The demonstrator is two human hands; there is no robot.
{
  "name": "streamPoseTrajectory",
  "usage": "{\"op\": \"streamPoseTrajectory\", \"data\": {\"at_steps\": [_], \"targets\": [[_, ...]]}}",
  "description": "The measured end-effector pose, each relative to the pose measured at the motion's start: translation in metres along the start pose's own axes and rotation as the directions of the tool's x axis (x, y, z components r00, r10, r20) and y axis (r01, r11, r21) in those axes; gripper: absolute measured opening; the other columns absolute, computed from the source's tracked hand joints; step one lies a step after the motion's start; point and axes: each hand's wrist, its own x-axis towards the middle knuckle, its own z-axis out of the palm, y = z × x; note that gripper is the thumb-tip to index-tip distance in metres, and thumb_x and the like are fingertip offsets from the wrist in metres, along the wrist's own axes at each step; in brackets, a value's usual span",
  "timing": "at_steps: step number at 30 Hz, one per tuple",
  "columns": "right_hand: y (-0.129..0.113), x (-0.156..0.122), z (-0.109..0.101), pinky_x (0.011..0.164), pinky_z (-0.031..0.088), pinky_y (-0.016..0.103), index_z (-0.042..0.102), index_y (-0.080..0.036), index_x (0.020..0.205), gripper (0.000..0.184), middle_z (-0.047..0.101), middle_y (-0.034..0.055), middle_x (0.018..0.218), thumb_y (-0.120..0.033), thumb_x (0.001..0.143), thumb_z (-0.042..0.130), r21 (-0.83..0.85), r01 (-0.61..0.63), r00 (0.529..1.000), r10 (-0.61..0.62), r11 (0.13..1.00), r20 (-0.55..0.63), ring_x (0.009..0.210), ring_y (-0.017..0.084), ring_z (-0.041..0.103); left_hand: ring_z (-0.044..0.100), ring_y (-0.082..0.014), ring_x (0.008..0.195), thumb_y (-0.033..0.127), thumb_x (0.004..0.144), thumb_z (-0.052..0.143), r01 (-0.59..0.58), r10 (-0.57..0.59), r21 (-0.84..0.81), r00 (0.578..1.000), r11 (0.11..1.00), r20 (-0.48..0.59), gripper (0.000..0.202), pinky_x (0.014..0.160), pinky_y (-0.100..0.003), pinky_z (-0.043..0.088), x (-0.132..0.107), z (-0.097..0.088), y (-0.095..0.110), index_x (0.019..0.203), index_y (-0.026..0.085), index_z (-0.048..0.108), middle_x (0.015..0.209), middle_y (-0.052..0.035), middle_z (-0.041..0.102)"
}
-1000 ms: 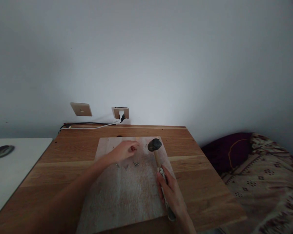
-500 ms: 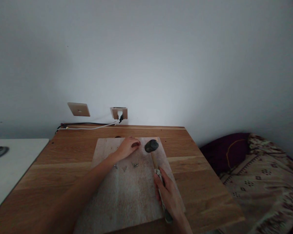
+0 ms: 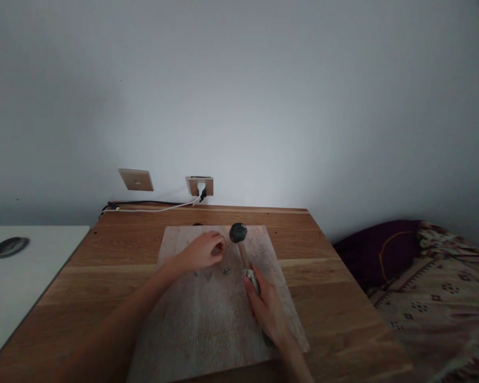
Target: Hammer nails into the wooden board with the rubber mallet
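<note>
My right hand is wrapped round the handle of a mallet with a dark, rounded head. The mallet's head points away from me, over the far part of a pale, worn wooden board. Left of the mallet head, my left hand hovers above the board with curled fingers, thumb and fingertips drawn together. Whatever it may be pinching is too small to make out. Just below that hand lie small metal nails in little groups, partly blurred.
The board rests on a brown wooden table against a white wall. A plugged-in socket with white and black cables sits behind. On the left is a white surface with a dark oval object; patterned cloth lies right.
My left hand has come back towards me and lifted a little from the board, its fingers curled more. The mallet head has swung left, nearer to that hand. The view has shifted slightly.
</note>
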Motion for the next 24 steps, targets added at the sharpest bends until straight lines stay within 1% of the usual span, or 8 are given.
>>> {"op": "streamPoseTrajectory", "data": {"at_steps": [2, 4, 6, 8, 12, 18, 22, 24], "targets": [[0.002, -0.001, 0.001, 0.036, 0.039, 0.026, 0.066, -0.015, 0.139, 0.072, 0.051, -0.0045, 0.050, -0.071, 0.096, 0.053, 0.042, -0.033, 0.998, 0.031, 0.999, 0.050, 0.040, 0.018, 0.050, 0.066, -0.0242, 0.092, 0.014, 0.082, 0.068, -0.104, 0.092, 0.098, 0.988, 0.990, 0.122, 0.007, 0.085, -0.035, 0.050, -0.013, -0.006, 0.009, 0.084, 0.020, 0.068, 0.093, -0.0051, 0.070], [0.003, -0.003, 0.002, 0.035, 0.039, 0.025, 0.064, -0.014, 0.140, 0.073, 0.050, -0.0057, 0.051, -0.071, 0.096, 0.053, 0.087, -0.059, 0.996, 0.052, 0.994, 0.076, 0.040, 0.017, 0.049, 0.067, -0.0262, 0.098, 0.014, 0.084, 0.071, -0.203, 0.165, 0.199, 0.967, 0.959, 0.194, 0.008, 0.089, -0.037, 0.048, -0.022, -0.007, 0.018, 0.086, 0.021, 0.069, 0.095, -0.0049, 0.072], [0.004, -0.005, 0.002, 0.034, 0.037, 0.025, 0.062, -0.014, 0.141, 0.075, 0.049, -0.0065, 0.052, -0.073, 0.095, 0.053, 0.120, -0.077, 0.995, 0.069, 0.990, 0.067, 0.039, 0.016, 0.047, 0.068, -0.0262, 0.101, 0.013, 0.089, 0.070, -0.261, 0.207, 0.282, 0.956, 0.923, 0.207, 0.009, 0.092, -0.038, 0.047, -0.026, -0.002, 0.025, 0.091, 0.022, 0.069, 0.097, -0.0045, 0.073], [0.004, -0.007, 0.001, 0.034, 0.037, 0.025, 0.062, -0.013, 0.140, 0.076, 0.049, -0.0065, 0.052, -0.074, 0.094, 0.053, 0.124, -0.083, 0.996, 0.078, 0.989, 0.040, 0.039, 0.015, 0.046, 0.069, -0.0248, 0.100, 0.010, 0.093, 0.067, -0.284, 0.233, 0.328, 0.954, 0.901, 0.187, 0.012, 0.093, -0.038, 0.047, -0.027, 0.005, 0.029, 0.092, 0.022, 0.069, 0.096, -0.0043, 0.074], [0.004, -0.012, -0.003, 0.036, 0.038, 0.027, 0.062, -0.012, 0.142, 0.081, 0.050, -0.0058, 0.050, -0.077, 0.093, 0.052, 0.102, -0.069, 0.998, 0.068, 0.992, 0.014, 0.038, 0.017, 0.046, 0.069, -0.0241, 0.095, 0.009, 0.095, 0.063, -0.286, 0.240, 0.345, 0.956, 0.894, 0.170, 0.015, 0.091, -0.037, 0.048, -0.021, 0.015, 0.031, 0.092, 0.022, 0.070, 0.093, -0.0051, 0.074], [0.009, -0.018, -0.009, 0.037, 0.038, 0.028, 0.059, -0.013, 0.146, 0.084, 0.047, -0.0066, 0.050, -0.077, 0.093, 0.053, 0.103, -0.103, 0.995, 0.101, 0.989, 0.018, 0.039, 0.017, 0.045, 0.069, -0.0269, 0.098, 0.011, 0.088, 0.069, -0.280, 0.233, 0.300, 0.955, 0.912, 0.184, 0.010, 0.090, -0.039, 0.049, -0.018, 0.015, 0.025, 0.088, 0.020, 0.070, 0.097, -0.0069, 0.074], [0.010, -0.020, -0.009, 0.036, 0.037, 0.027, 0.057, -0.013, 0.148, 0.083, 0.048, -0.0066, 0.049, -0.076, 0.094, 0.052, 0.104, -0.122, 0.993, 0.120, 0.987, 0.022, 0.039, 0.017, 0.045, 0.069, -0.0250, 0.089, 0.011, 0.087, 0.067, -0.200, 0.167, 0.227, 0.974, 0.953, 0.156, 0.011, 0.086, -0.037, 0.049, -0.018, 0.009, 0.020, 0.089, 0.021, 0.069, 0.089, -0.0047, 0.072], [0.010, -0.020, -0.010, 0.036, 0.037, 0.026, 0.057, -0.011, 0.146, 0.082, 0.048, -0.0070, 0.048, -0.075, 0.094, 0.051, 0.098, -0.110, 0.994, 0.109, 0.989, 0.023, 0.039, 0.016, 0.044, 0.070, -0.0251, 0.089, 0.013, 0.086, 0.068, -0.162, 0.128, 0.227, 0.980, 0.960, 0.155, 0.011, 0.085, -0.037, 0.050, -0.018, 0.006, 0.019, 0.092, 0.022, 0.069, 0.091, -0.0048, 0.072]]}}
